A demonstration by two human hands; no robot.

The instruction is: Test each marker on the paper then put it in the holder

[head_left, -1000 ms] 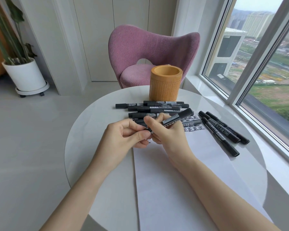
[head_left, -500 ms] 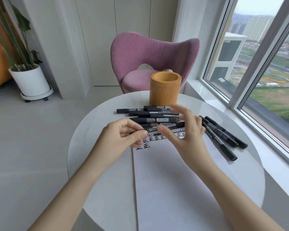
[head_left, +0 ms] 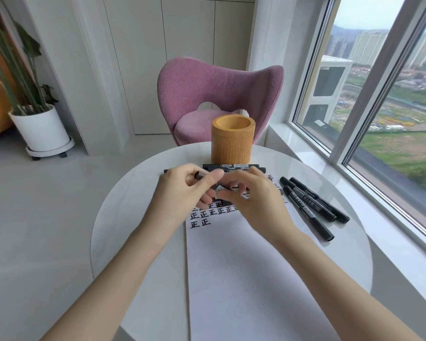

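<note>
While a round white table (head_left: 123, 217) fills the view, a long sheet of paper (head_left: 244, 279) lies on it in front of a tan holder (head_left: 233, 141). Both hands hover just in front of the holder. The left hand (head_left: 180, 195) pinches a dark marker (head_left: 199, 175). The right hand (head_left: 258, 205) curls its fingers onto the pile of markers (head_left: 231, 166) at the holder's base, though a grip cannot be told. Three loose markers (head_left: 312, 205) lie to the holder's right.
</note>
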